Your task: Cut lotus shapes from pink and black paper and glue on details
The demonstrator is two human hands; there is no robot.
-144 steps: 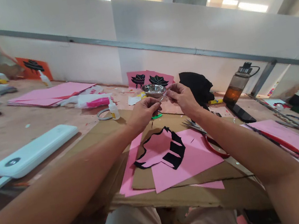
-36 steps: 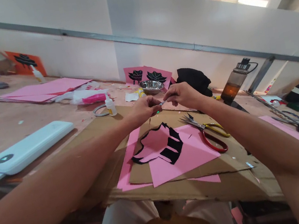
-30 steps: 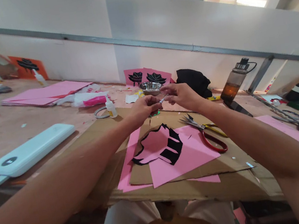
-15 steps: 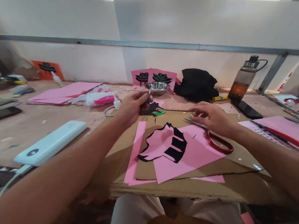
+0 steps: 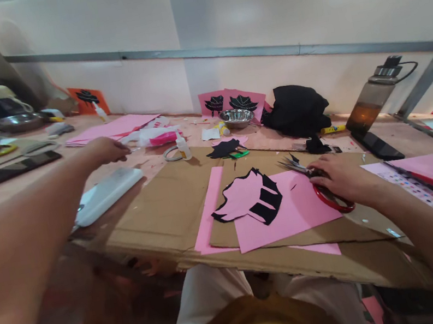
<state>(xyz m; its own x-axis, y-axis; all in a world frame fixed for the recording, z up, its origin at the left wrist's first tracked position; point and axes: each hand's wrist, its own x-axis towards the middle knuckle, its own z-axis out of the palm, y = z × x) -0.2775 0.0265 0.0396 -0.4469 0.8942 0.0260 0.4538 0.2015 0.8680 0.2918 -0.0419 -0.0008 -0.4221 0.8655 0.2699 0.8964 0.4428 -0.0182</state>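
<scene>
The left hand (image 5: 108,149) hangs near the power bank (image 5: 117,188), its grip unclear. Then a bottle (image 5: 183,148), a bowl (image 5: 237,119), contents unclear; scissors (image 5: 303,170) partly on pink paper (image 5: 302,211), the right hand (image 5: 339,177) loosely curled over them; a flask (image 5: 373,93) holding amber liquid (image 5: 364,112).

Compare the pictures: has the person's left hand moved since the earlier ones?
Yes, to the left. Earlier the left hand was close in front of the metal bowl; now it is well left of it, past the nearer glue bottle.
</scene>
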